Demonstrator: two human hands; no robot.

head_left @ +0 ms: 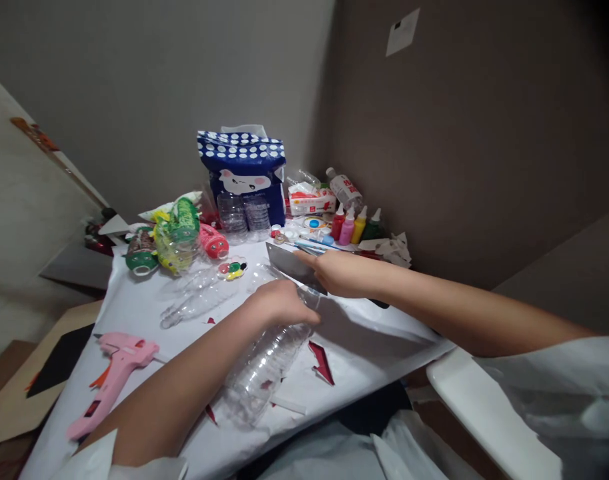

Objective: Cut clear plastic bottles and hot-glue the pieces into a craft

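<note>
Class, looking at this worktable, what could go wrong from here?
The knife in the right hand is close to the left hand; a slip might cut it.
The clear plastic bottle under the left hand looks smooth and rounded, so it could roll or buckle.
The pink glue gun lies near the left forearm and might get knocked.

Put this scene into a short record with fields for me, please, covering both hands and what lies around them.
Left hand: grips a clear plastic bottle
Right hand: holds a broad metal blade
Blade-bottle contact: cannot tell
Surface: white-covered table
Left side: pink glue gun
Scraps: red piece beside the bottle
Colours: squeeze bottles in red, pink, yellow and dark green
Back: blue bag with white dots
</note>
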